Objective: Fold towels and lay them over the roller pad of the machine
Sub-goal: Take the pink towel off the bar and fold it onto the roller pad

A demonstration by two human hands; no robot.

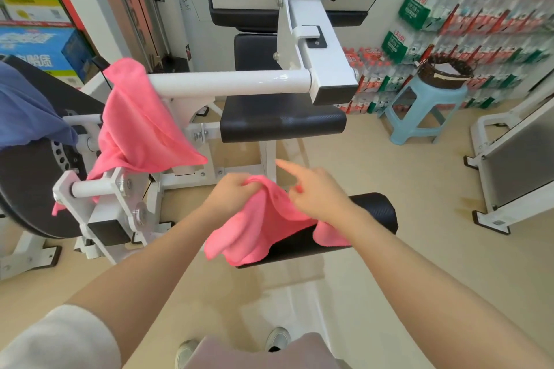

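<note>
Now, towel in hand: your pink towel (263,228) lies rumpled over the black roller pad (376,213), its folds spilling off the pad's near edge and left end.
Hidden: that towel covers the pad's left part; where the cloth runs under your right wrist cannot be made out.
Left hand (232,193): reaching in from lower left, your fingers are curled and pinch a bunched upper corner of the towel, lifted just above the pad.
Right hand (314,195): blurred; forefinger stretched out and pointing up and away, other fingers loosely bent. Your palm sits over the towel's right side, but whether it grips any cloth cannot be told.
Second towel (141,126): pink too, draped over the white bar (230,84) to your left, hanging well apart from your hands.
Blue cloth (30,111): at the left edge, cut off by the frame.
Seat (281,123): black, beyond the pad.
Stool (425,111): pale blue, right background, a dark basket (446,72) on top.
</note>
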